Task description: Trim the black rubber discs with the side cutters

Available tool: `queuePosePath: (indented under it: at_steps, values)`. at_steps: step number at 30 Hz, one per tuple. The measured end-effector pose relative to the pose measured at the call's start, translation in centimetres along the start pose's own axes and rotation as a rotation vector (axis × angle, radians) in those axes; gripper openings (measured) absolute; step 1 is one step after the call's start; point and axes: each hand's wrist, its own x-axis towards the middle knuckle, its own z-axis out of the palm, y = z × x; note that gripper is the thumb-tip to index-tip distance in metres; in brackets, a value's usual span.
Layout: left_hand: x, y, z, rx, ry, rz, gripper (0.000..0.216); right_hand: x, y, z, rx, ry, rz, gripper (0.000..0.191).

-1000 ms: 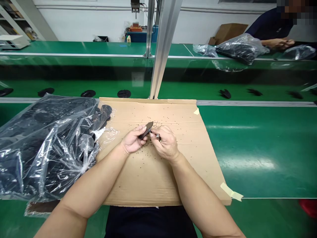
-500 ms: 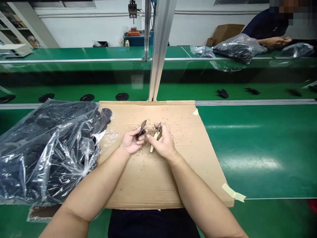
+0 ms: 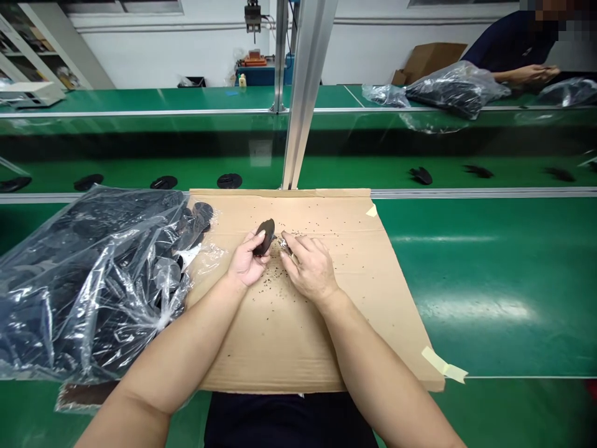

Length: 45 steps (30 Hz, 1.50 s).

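My left hand (image 3: 247, 261) holds a small black oval plastic part (image 3: 264, 235) upright above a sheet of cardboard (image 3: 298, 336). My right hand (image 3: 308, 267) is closed around a small cutting tool (image 3: 284, 244) whose metal tip touches the edge of the part. Most of the tool is hidden in my fist. Several tiny black trimmings (image 3: 280, 274) lie scattered on the cardboard under both hands.
A clear plastic bag (image 3: 88, 280) full of black parts lies at the left. Beyond the cardboard a green conveyor (image 3: 489, 171) carries several black parts (image 3: 229, 181). An aluminium post (image 3: 303, 93) rises in the middle. A co-worker's hands (image 3: 532, 73) work by another bag (image 3: 454, 87) at the far right.
The black part has turned in my left hand from edge-on to face-on. My right hand has brought the tool, which stuck out half a second ago, back against the part.
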Motion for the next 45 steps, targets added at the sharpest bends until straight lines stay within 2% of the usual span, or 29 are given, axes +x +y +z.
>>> queuePosePath:
  at_steps: [4,13,19,24,28,32,34,36,39,42,45]
  values:
    - [-0.1,0.0,0.0,0.014,-0.037,0.007,0.030,0.0,0.1,-0.1,-0.028,-0.016,-0.016,0.037]
    - [0.0,-0.2,-0.1,0.046,-0.035,0.060,0.038,0.2,0.0,-0.5,-0.136,-0.113,0.016,0.037]
    - [0.1,-0.1,-0.1,0.019,-0.013,0.048,0.022,0.2,0.0,-0.8,-0.201,-0.203,0.049,0.044]
    - [0.3,-0.3,-0.3,0.011,-0.005,0.034,0.018,0.2,0.0,-0.5,-0.163,-0.244,0.080,0.047]
    - [0.5,-0.4,-0.5,0.037,-0.022,0.084,0.025,0.1,0.3,0.0,0.087,-0.190,0.201,0.041]
    - [0.6,-0.4,-0.5,0.088,0.009,0.184,0.044,0.0,1.1,0.5,0.592,0.016,0.450,0.037]
    - [0.5,-0.5,-0.4,0.125,-0.006,0.194,0.051,0.0,1.2,0.5,0.799,0.068,0.493,0.039]
    - [0.4,-0.7,-0.3,0.154,-0.055,0.180,0.051,0.0,0.9,0.5,0.856,0.068,0.460,0.033]
    - [0.4,-0.9,-0.3,0.132,-0.092,0.179,0.044,-0.2,-0.2,0.4,0.707,0.045,0.303,0.018]
    - [0.5,-0.7,-0.3,0.056,-0.047,0.166,0.038,-0.3,-1.3,0.3,0.535,0.018,0.094,0.013]
    - [0.6,-0.1,-0.3,0.009,0.013,0.112,0.030,-0.4,-1.7,0.2,0.488,-0.013,-0.051,0.018]
